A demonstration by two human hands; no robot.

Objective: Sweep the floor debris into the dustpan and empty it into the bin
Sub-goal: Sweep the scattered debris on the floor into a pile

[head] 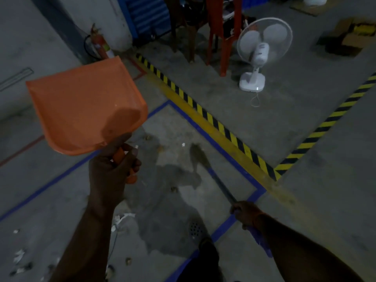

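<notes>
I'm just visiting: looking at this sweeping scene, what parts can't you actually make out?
All in the head view:
- Bin: none visible in the frame.
- Dustpan contents: only its underside faces the camera.
- Broom head: blurred and dark against the floor.
- Debris at lower left: too small and dim to identify.
- Red chair: its top is cut off by the upper edge.
- Left hand and right hand: finger detail lost in low light.

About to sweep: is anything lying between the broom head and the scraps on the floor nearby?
Nothing visible does. The broom head rests on bare floor, and the nearest scraps lie just left of it with open concrete between.
</notes>
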